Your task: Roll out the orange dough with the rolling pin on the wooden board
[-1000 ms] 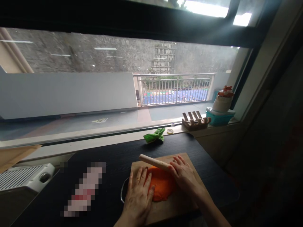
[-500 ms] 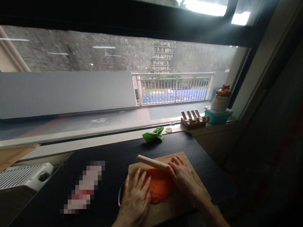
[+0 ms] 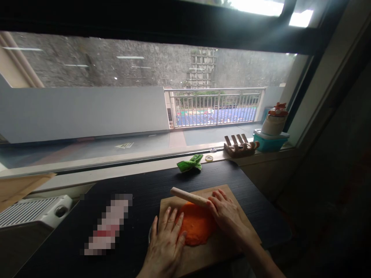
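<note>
A flattened orange sheet of dough or clay point(image 3: 198, 227) lies on a wooden board point(image 3: 199, 256). Across its far edge rests a pale wooden rolling pin point(image 3: 187, 195), slanting down to the right. My right hand point(image 3: 227, 212) is closed over the pin's right end, which is hidden beneath it. My left hand point(image 3: 166, 241) lies flat with fingers spread on the board's left side, its fingertips and thumb at the orange sheet's left edge. Part of a metal handle or ring shows beside the board's left edge, mostly behind that hand.
The board sits on a black table point(image 3: 139, 216). A green cloth point(image 3: 190, 164) lies at the far edge. On the sill are a tape roll point(image 3: 209, 158), a brown rack-like holder point(image 3: 240, 146) and a teal box point(image 3: 269, 141) bearing a bottle point(image 3: 274, 121). A blurred-out patch covers something at left.
The whole view has shifted slightly, so everything appears a little further right. Both hands, the rolling pin and the orange sheet keep nearly the same places on the board.
</note>
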The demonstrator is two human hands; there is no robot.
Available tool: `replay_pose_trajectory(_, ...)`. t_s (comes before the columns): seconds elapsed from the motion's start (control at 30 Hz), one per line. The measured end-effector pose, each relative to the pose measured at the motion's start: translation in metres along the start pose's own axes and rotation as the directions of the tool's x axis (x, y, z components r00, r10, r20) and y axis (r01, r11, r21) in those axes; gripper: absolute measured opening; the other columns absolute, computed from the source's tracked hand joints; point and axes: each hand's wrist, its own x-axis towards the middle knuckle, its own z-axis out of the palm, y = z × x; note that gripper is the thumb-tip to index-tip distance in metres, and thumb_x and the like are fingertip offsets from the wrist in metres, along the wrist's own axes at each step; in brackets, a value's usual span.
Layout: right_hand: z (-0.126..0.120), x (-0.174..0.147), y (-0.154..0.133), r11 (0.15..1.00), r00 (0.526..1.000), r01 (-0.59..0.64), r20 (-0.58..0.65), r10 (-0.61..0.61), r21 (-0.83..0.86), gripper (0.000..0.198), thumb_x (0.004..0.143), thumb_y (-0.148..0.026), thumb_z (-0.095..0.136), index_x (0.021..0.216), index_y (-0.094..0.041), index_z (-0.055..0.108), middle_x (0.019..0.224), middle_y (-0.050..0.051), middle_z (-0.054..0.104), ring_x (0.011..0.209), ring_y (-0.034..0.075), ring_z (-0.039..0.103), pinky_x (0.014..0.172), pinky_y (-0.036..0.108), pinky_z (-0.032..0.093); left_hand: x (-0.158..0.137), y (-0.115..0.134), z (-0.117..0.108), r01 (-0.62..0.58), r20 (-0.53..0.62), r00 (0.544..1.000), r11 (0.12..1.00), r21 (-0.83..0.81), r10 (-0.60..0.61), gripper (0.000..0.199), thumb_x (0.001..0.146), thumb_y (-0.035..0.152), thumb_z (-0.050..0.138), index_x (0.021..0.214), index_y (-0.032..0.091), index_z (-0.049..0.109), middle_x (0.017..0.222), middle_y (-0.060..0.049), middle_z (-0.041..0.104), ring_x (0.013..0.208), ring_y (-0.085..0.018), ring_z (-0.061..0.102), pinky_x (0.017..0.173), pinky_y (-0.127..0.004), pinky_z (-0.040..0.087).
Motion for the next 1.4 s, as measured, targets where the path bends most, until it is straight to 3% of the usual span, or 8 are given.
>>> replay_pose_trajectory(0.23, 0.01, -0.02, -0.002, 0.993, 0.991, 0.116, -0.06, -0.118, -0.039, 0.033, 0.094, -0.034, 0.037, 0.121, -0.03, 0.056, 0.136, 0.002, 0.049, 0.135, 0.023, 0.029, 0.106, 0.04, 0.032, 0.042, -0.003, -0.026, 0.027, -0.356, 0.934, 1.0, -0.016, -0.031, 0.05, 0.095, 0.035, 0.025, 0.141, 0.016, 0.033, 0.148, -0.009, 0.032, 0.139, -0.023, 0.023, 0.112, -0.051, 0.021)
replay_pose_trajectory(0.4, 0.021, -0.016, 0.002, 0.983, 0.984, 0.129, -0.11, -0.143, -0.128, 0.035, 0.09, -0.039, 0.046, 0.119, -0.024, 0.058, 0.137, 0.005, 0.049, 0.133, 0.025, 0.032, 0.107, 0.044, 0.03, 0.099, 0.02, -0.021, -0.108, -0.044, 0.993, 0.994, -0.027, 0.107, 0.047, 0.095, 0.036, 0.024, 0.128, 0.018, 0.052, 0.137, -0.007, 0.049, 0.133, -0.023, 0.035, 0.111, -0.05, 0.022)
replay_pose_trajectory(0.6, 0.014, 0.008, 0.014, 0.985, 0.992, -0.003, -0.122, -0.018, -0.172, 0.03, 0.093, -0.039, 0.04, 0.102, -0.024, 0.066, 0.13, 0.006, 0.055, 0.128, 0.026, 0.04, 0.103, 0.043, 0.034, 0.157, 0.04, -0.015, -0.104, -0.052, 0.993, 0.995, -0.015, 0.103, 0.051, 0.095, 0.04, 0.022, 0.128, 0.014, 0.051, 0.138, -0.01, 0.048, 0.134, -0.025, 0.034, 0.109, -0.049, 0.023)
replay_pose_trajectory(0.9, 0.098, -0.041, 0.017, 0.921, 0.803, 0.242, -0.469, -0.367, -0.306, 0.053, 0.086, -0.062, 0.042, 0.122, -0.026, 0.059, 0.124, 0.005, 0.06, 0.113, 0.026, 0.057, 0.091, 0.035, 0.045, 0.066, -0.007, -0.001, -0.167, -0.146, 0.975, 0.986, 0.021, 0.168, 0.048, 0.094, 0.046, 0.028, 0.135, 0.026, 0.043, 0.14, -0.002, 0.045, 0.133, -0.022, 0.035, 0.11, -0.047, 0.027)
replay_pose_trajectory(1.07, 0.048, -0.009, 0.016, 0.974, 0.944, 0.059, -0.305, -0.126, -0.219, 0.043, 0.092, -0.045, 0.037, 0.121, -0.023, 0.06, 0.13, 0.007, 0.055, 0.122, 0.027, 0.048, 0.102, 0.043, 0.037, 0.116, 0.017, -0.009, -0.092, -0.101, 0.991, 0.996, -0.006, 0.091, 0.048, 0.094, 0.039, 0.025, 0.13, 0.02, 0.05, 0.139, -0.006, 0.047, 0.137, -0.023, 0.028, 0.112, -0.052, 0.015)
replay_pose_trajectory(1.17, 0.029, 0.004, 0.018, 0.97, 0.974, -0.052, -0.225, -0.003, -0.238, 0.041, 0.092, -0.04, 0.036, 0.118, -0.021, 0.062, 0.129, 0.01, 0.055, 0.124, 0.029, 0.046, 0.1, 0.047, 0.038, 0.154, 0.037, -0.015, -0.085, -0.094, 0.992, 0.996, -0.013, 0.084, 0.049, 0.094, 0.039, 0.024, 0.127, 0.018, 0.053, 0.136, -0.009, 0.051, 0.136, -0.024, 0.031, 0.111, -0.053, 0.017)
replay_pose_trajectory(1.3, 0.079, -0.009, 0.014, 0.973, 0.954, 0.022, -0.288, -0.089, -0.229, 0.042, 0.089, -0.048, 0.041, 0.119, -0.027, 0.061, 0.127, 0.006, 0.057, 0.119, 0.031, 0.051, 0.093, 0.044, 0.046, 0.138, 0.029, -0.012, -0.094, -0.117, 0.989, 0.995, -0.019, 0.091, 0.046, 0.094, 0.037, 0.026, 0.127, 0.021, 0.053, 0.137, -0.006, 0.05, 0.135, -0.024, 0.032, 0.111, -0.053, 0.019)
replay_pose_trajectory(1.4, 0.133, -0.024, 0.011, 0.963, 0.869, 0.063, -0.461, -0.182, -0.261, 0.033, 0.09, -0.041, 0.044, 0.116, -0.032, 0.062, 0.119, 0.003, 0.062, 0.11, 0.028, 0.058, 0.082, 0.037, 0.05, 0.094, 0.004, -0.004, -0.129, -0.137, 0.983, 0.992, -0.016, 0.126, 0.045, 0.094, 0.039, 0.028, 0.131, 0.024, 0.049, 0.139, -0.004, 0.047, 0.134, -0.024, 0.035, 0.11, -0.052, 0.025)
